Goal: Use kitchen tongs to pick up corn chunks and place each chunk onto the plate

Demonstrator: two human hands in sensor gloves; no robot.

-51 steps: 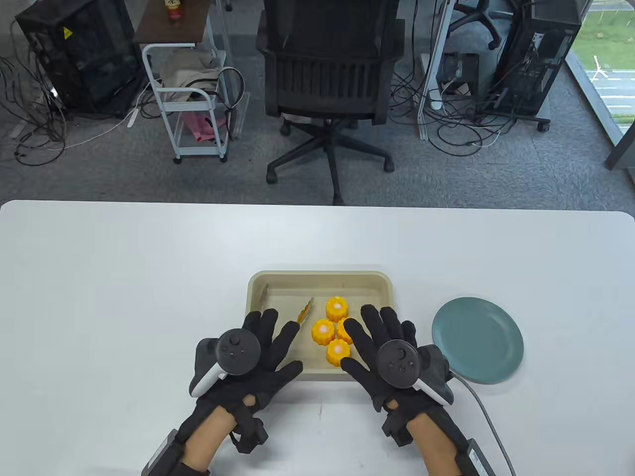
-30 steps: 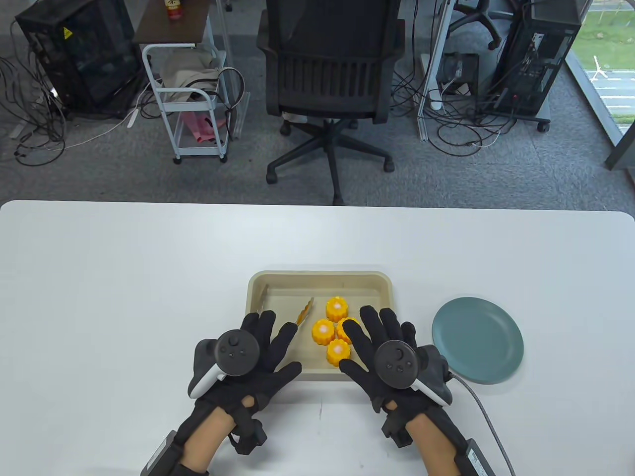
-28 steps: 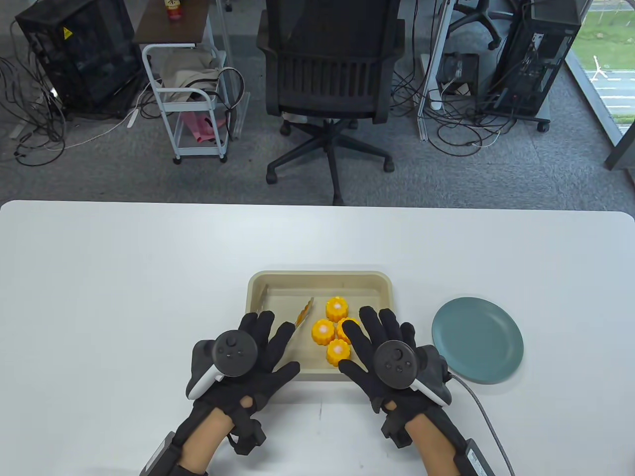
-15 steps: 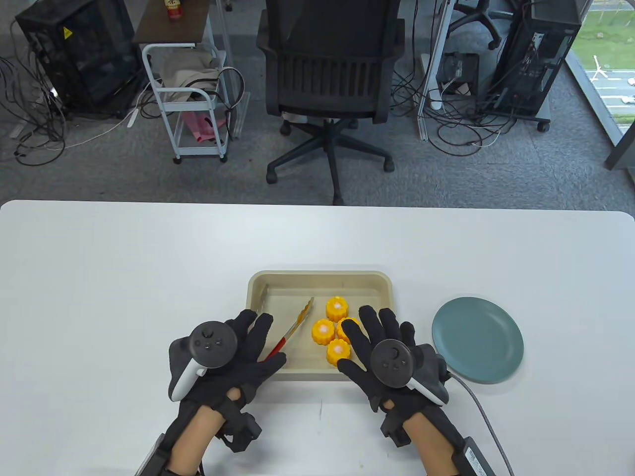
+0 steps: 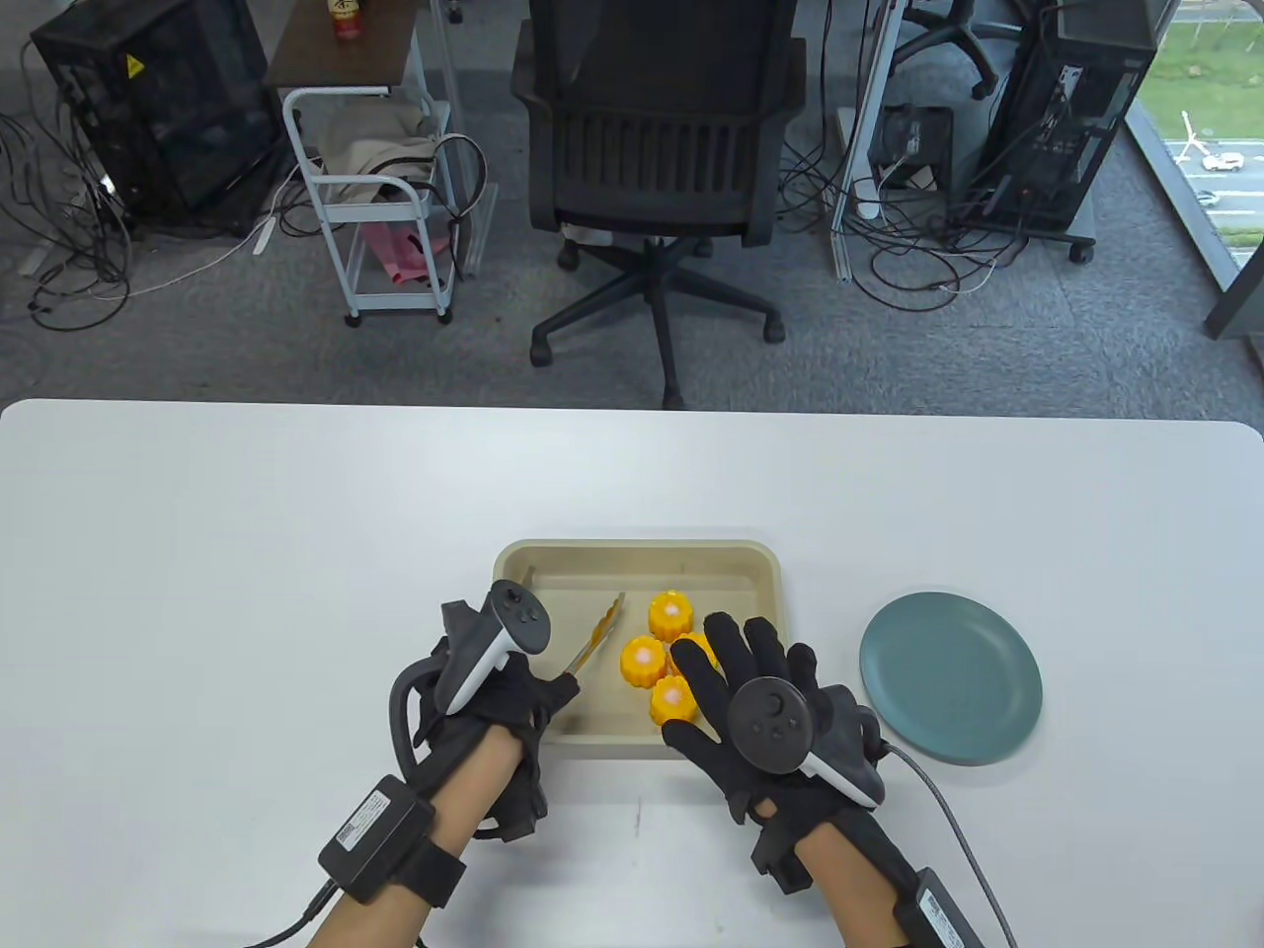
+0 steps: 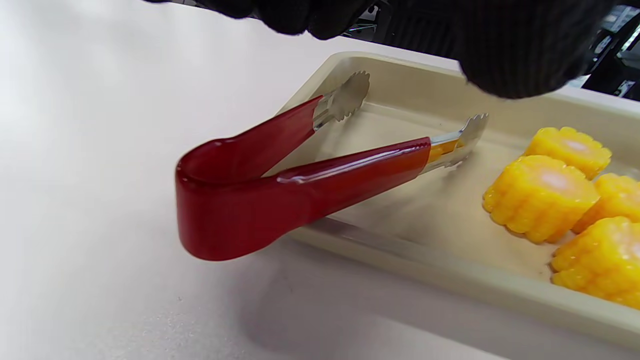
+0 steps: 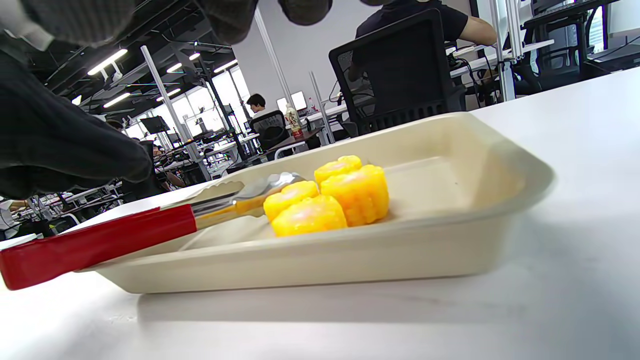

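Several yellow corn chunks (image 5: pixel 643 660) sit bunched in a beige tray (image 5: pixel 637 545). Red-handled tongs (image 5: pixel 597 637) lie in the tray's left half, steel tips apart; in the left wrist view the tongs (image 6: pixel 300 175) rest on the tray's near rim with the handle jutting over the table. My left hand (image 5: pixel 513 681), turned on its side, hovers over that handle; its fingers (image 6: pixel 520 50) hang above without touching. My right hand (image 5: pixel 736 662) lies flat and spread over the tray's front right, partly hiding one chunk. The teal plate (image 5: pixel 950 676) holds nothing.
The plate lies on the white table just right of the tray. In the right wrist view the corn chunks (image 7: pixel 325 200) lie behind the tray wall (image 7: pixel 350 260), next to the tongs (image 7: pixel 100 240). An office chair (image 5: pixel 657 128) stands beyond the table's far edge.
My left hand slid left off the tray, uncovering the red handle, then rolled onto its side and came over the handle. My right hand drifted slightly left.
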